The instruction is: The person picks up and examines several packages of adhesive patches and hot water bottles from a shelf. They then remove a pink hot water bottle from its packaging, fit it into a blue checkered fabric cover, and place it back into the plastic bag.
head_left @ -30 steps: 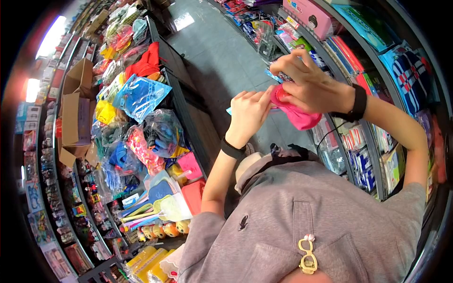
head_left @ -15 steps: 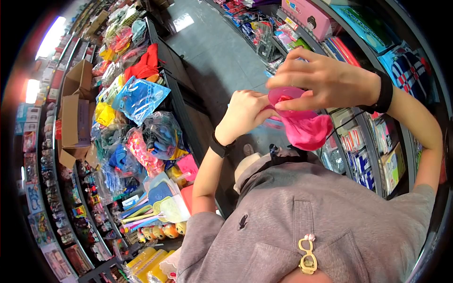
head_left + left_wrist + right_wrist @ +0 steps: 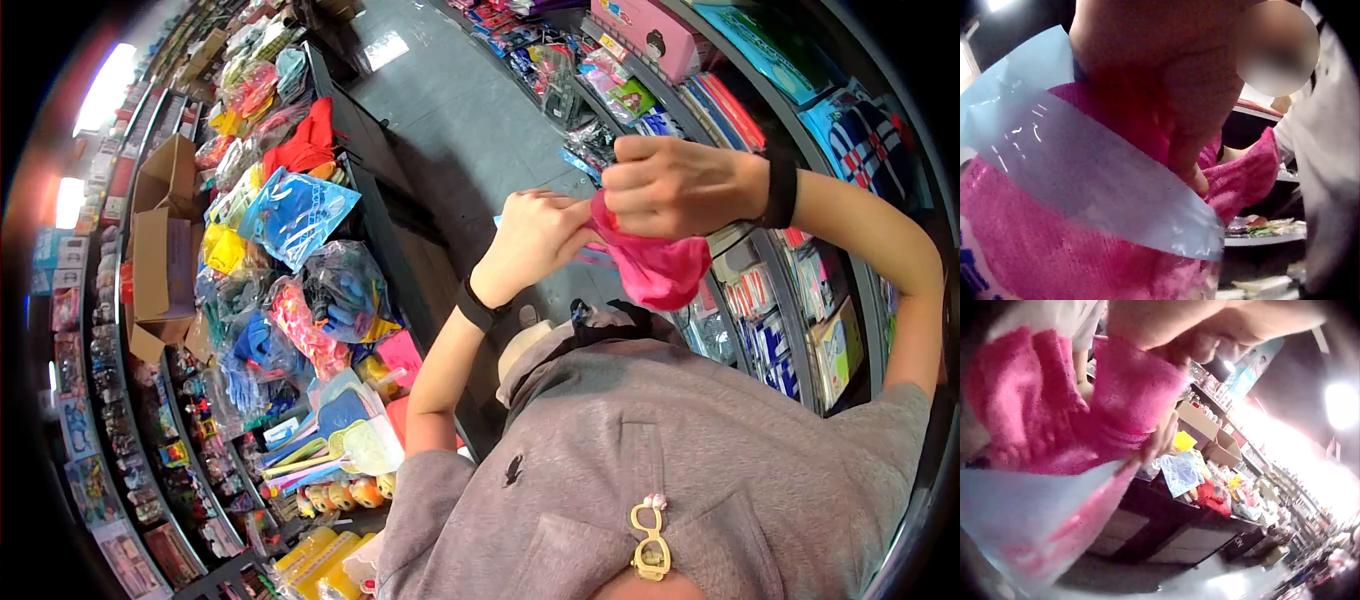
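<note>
A bright pink stretchy cloth piece (image 3: 658, 272) with a cuff-like band hangs between the two hands, in front of the body. My left hand (image 3: 535, 235) pinches the near side of the band; in the left wrist view its thumb (image 3: 1194, 175) lies against the pink fabric. My right hand (image 3: 670, 187) grips the band from the other side, its fingers curled over the edge. A plastic bag (image 3: 1104, 169) with a pale blue strip and pink fabric inside hangs at the left hand. The right wrist view shows folds in the pink cloth (image 3: 1029, 394).
Left of me stands a counter piled with bagged goods, including a blue packet (image 3: 300, 215) and a red cloth (image 3: 302, 140). Behind it is an opened cardboard box (image 3: 160, 260). Stocked shelves (image 3: 790, 300) rise close on the right, under the right arm. Between them runs the grey floor (image 3: 450, 110).
The right hand first spread the pink band wide with loosened fingers, then curled its fingers over the edge. The cloth hangs lower and farther right. The left hand stays at the band.
</note>
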Demonstrator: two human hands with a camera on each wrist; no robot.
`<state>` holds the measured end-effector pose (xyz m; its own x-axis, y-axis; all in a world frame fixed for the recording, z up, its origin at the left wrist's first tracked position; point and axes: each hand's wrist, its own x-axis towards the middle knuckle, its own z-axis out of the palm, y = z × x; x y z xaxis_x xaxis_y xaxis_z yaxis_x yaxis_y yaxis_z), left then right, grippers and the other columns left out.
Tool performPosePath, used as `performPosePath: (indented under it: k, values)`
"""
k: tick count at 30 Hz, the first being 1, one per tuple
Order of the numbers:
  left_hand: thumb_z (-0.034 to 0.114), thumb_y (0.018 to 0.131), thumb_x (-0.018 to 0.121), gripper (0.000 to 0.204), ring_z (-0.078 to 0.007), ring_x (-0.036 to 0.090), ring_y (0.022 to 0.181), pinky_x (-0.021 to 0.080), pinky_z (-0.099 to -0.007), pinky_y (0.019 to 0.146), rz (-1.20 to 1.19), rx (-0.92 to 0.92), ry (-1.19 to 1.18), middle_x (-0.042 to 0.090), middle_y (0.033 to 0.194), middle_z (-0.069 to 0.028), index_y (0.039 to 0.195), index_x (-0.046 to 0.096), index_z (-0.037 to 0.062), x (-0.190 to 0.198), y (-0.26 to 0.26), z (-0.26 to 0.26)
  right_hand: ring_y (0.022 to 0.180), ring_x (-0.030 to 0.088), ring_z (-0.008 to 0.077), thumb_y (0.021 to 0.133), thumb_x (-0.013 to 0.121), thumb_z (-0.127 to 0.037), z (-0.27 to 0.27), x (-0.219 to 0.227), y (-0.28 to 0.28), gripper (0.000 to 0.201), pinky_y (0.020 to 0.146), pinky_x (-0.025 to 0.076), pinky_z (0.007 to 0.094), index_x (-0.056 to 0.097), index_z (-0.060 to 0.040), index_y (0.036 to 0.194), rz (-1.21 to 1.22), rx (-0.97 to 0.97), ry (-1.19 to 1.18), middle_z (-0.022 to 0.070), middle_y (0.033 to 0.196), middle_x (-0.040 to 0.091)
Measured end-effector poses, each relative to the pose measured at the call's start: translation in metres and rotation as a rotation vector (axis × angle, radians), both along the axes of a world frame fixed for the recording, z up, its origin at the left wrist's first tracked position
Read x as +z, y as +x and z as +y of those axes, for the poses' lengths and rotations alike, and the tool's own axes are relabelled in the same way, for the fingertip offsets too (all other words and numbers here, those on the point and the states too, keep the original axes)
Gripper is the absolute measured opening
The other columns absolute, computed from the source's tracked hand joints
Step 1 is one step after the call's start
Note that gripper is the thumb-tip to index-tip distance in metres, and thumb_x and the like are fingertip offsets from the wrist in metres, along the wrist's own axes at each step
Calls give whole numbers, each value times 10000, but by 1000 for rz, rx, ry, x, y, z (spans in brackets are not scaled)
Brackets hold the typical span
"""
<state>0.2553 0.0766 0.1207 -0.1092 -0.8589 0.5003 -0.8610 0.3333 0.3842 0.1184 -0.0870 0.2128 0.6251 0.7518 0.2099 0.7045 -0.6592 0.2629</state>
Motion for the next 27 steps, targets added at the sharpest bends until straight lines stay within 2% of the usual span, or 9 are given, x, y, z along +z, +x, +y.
performPosePath:
  k: [4, 5, 9, 12, 16, 19, 22, 24, 27]
  values:
    - [196, 744, 659, 232, -233, 607, 623, 466, -348, 575, -174, 155, -17, 599, 663, -45, 946, 632, 85, -4, -1, 0, 882, 458, 192, 670, 678, -160, 20, -27, -11, 157, 802, 327, 359, 582, -56, 602, -183, -426, 343, 36, 853, 489]
    - [185, 738, 655, 279, -216, 608, 625, 463, -337, 577, -212, 196, -32, 602, 673, -36, 1000, 635, 91, -5, -6, 0, 936, 420, 228, 679, 675, -177, 26, -21, -15, 202, 811, 281, 397, 586, -24, 580, -61, -584, 417, 71, 924, 473]
    - [150, 708, 646, 451, -169, 606, 645, 450, -309, 581, -303, 298, -49, 613, 714, -8, 1155, 617, 99, -9, -8, -6, 969, 404, 243, 687, 620, -145, 22, -23, -10, 201, 816, 274, 407, 561, -9, 551, 14, -827, 562, 94, 973, 469]
    - [146, 679, 652, 469, -165, 603, 654, 445, -308, 580, -298, 328, -75, 616, 743, 3, 1144, 616, 95, -13, -8, -11, 992, 406, 246, 687, 614, -141, 21, -33, -9, 205, 838, 273, 407, 546, -16, 539, -85, -762, 614, 95, 997, 478]
    - [172, 712, 658, 440, -170, 604, 658, 445, -316, 578, -264, 329, -65, 617, 749, 2, 1141, 616, 88, -18, -8, -12, 1034, 461, 255, 751, 640, -187, 18, -35, -11, 283, 896, 304, 417, 559, -10, 545, -55, -814, 611, 114, 1065, 537]
    - [197, 745, 658, 410, -176, 607, 660, 448, -318, 580, -252, 333, -15, 617, 744, -4, 1135, 616, 80, -16, -9, -11, 1107, 484, 275, 813, 653, -176, 0, -35, -12, 277, 925, 343, 401, 600, 5, 611, 319, -875, 1011, 119, 1177, 556]
    - [213, 767, 657, 394, -184, 609, 657, 452, -321, 580, -258, 339, -20, 615, 734, -9, 1133, 616, 74, -12, -9, -10, 1093, 504, 298, 851, 633, -197, 5, -15, -27, 296, 931, 361, 410, 637, 17, 646, 294, -873, 633, 133, 1192, 569]
    - [213, 769, 657, 399, -190, 611, 655, 454, -323, 581, -268, 327, -22, 615, 728, -12, 1139, 615, 71, -9, -11, -10, 1089, 504, 274, 830, 642, -199, 4, -23, -25, 307, 904, 358, 391, 610, 11, 608, 153, -796, 605, 113, 1142, 583]
    - [197, 773, 649, 312, -201, 609, 647, 450, -330, 573, -242, 322, -15, 602, 710, -19, 1058, 629, 72, -12, -13, -16, 1065, 510, 238, 802, 650, -196, -3, -32, -18, 323, 870, 350, 365, 569, -6, 554, 40, -762, 561, 72, 1101, 586]
